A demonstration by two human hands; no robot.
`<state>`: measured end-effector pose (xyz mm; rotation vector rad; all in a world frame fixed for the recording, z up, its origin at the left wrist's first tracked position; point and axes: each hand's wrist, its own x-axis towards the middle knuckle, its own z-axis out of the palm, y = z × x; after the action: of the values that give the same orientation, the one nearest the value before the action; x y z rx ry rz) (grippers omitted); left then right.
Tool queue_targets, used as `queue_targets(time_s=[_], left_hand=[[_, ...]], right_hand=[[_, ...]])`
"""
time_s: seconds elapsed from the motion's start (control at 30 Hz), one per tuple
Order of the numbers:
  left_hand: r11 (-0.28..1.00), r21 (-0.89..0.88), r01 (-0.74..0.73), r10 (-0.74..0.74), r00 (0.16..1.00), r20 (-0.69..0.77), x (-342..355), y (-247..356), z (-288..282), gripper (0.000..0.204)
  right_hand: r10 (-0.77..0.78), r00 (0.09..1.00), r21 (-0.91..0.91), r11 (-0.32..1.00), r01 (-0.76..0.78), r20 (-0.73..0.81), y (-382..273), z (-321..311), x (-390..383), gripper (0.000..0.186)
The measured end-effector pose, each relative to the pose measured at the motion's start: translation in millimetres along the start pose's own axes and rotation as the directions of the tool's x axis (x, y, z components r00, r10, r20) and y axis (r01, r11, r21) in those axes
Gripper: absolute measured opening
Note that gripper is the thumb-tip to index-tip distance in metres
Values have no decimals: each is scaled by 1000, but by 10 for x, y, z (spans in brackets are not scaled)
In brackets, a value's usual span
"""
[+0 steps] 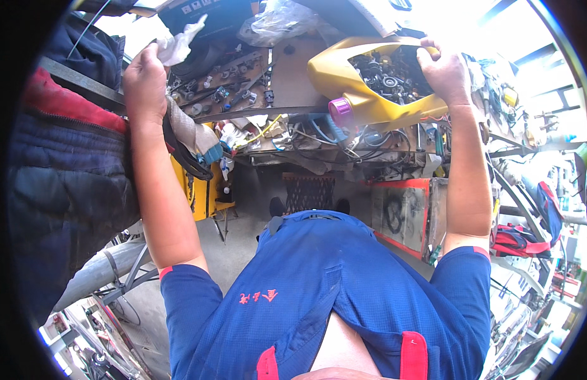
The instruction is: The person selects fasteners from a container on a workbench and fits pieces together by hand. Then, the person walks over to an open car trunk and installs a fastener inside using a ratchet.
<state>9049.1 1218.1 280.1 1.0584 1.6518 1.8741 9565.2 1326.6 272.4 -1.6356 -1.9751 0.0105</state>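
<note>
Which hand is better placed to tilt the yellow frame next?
Probably right: the right hand grips the yellow frame at its right; the left hand, farther off, holds a crumpled white wad.

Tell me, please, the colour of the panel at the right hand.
The panel is yellow; see head view.

White tissue (181, 43), yellow container (334, 73) with purple cap (339, 111), red-trimmed navy shirt (293, 272)
</note>
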Motion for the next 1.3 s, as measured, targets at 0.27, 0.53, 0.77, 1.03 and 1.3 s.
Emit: queue_targets(time_s=[0.27,0.53,0.77,1.03,1.3], left_hand=[[974,184,-135,98,975,200,-35,-87,8,46],[921,192,-340,226,866,446,-1024,26,629,35],[984,161,-73,-34,813,581,-1478,-89,1561,72],[998,68,-16,-6,951,309,-1374,-468,1722,51],[998,54,45,-60,943,326,-1049,-344,803,55]], right_hand=[[4,1000,12,1000,-4,12,-26,-3,8,35],[-47,998,108,993,51,-44,180,-127,-22,43],[219,936,421,848,-323,276,558,-325,-177,40],[-429,902,32,902,431,-39,506,-19,-415,16],[-259,963,320,908,269,-73,-537,84,-918,41]])
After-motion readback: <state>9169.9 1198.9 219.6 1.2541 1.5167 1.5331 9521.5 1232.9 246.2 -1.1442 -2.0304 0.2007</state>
